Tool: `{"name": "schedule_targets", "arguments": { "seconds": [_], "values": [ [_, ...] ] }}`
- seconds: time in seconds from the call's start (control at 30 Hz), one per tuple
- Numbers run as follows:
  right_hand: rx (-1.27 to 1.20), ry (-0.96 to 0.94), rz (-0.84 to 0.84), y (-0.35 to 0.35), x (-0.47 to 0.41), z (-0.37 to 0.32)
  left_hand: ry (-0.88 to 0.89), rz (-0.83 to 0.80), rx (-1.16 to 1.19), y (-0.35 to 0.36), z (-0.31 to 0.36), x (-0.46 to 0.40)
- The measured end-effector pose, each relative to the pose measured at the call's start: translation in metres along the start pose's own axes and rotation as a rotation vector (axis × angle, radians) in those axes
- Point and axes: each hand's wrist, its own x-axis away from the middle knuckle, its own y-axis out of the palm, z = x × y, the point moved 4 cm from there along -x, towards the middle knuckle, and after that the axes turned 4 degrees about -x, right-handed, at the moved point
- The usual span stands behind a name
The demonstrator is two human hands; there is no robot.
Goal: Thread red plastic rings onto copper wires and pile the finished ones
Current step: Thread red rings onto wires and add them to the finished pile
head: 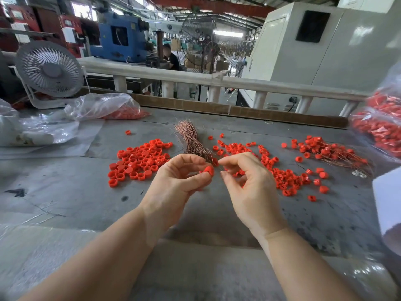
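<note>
— Red plastic, that ring (208, 170): the left hand (178, 181) pinches it between thumb and fingertips, just above the grey table (76, 192).

— And the right hand (245, 181)?

— Fingers curled, thumb and forefinger drawn together just right of the ring, almost touching it. It may pinch a fine wire, but I cannot tell; no strand shows clearly there.

— Where do the wires lie?

— The copper wire bundle (191, 140) sits directly beyond both hands, its long axis running away from the person, near ends almost at the left fingertips. Either hand is close; the left is a shade nearer.

— So the next move?

— I judge the threading turns on the small gap between ring and right fingertips. The finished pile (329, 152) lies well off to the right, on the right hand's side; loose rings (138, 161) lie to the left.
</note>
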Motion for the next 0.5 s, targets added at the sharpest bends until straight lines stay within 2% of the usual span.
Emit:
{"name": "schedule_targets", "arguments": {
  "seconds": [0.27, 0.5],
  "values": [
    [-0.179, 0.181, -0.112, 0.0048, 0.0001, 0.0024, 0.077, -0.013, -0.03, -0.0015, 0.0023, -0.0013],
    [-0.291, 0.266, -0.107, 0.0041, -0.0012, 0.004, 0.15, -0.006, -0.145, -0.0027, 0.004, -0.0005]
  ]
}}
